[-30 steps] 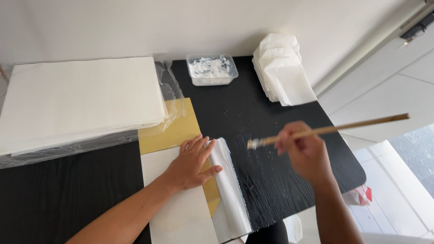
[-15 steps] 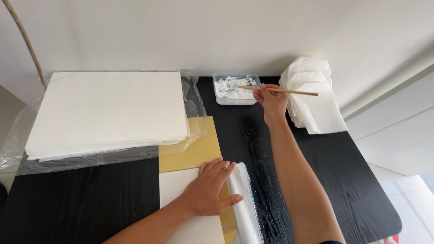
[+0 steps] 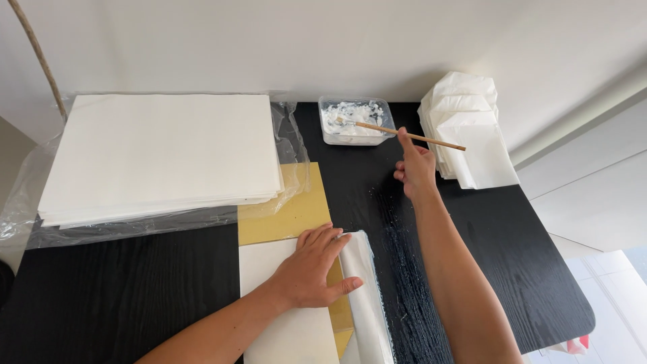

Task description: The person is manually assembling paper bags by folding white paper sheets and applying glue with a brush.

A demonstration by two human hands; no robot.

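Observation:
My right hand [image 3: 415,168] grips a thin wooden-handled brush [image 3: 404,135] whose tip rests in a clear plastic tub of white paste [image 3: 355,120] at the back of the black table [image 3: 512,249]. My left hand [image 3: 311,267] lies flat, fingers spread, on a white sheet [image 3: 283,330] that covers a yellow sheet [image 3: 290,212]. Beside its fingertips the white sheet's right edge is folded up into a pale strip [image 3: 367,303].
A thick stack of white paper [image 3: 162,155] sits on clear plastic wrap at the back left. A pile of folded white paper pieces [image 3: 468,131] lies at the back right. Wet paste streaks mark the table between my arms. A white wall runs behind.
My right hand swung the brush from the air at the right to the paste tub, where the tip now rests. My left hand stayed pressed on the sheet. The view shifted left.

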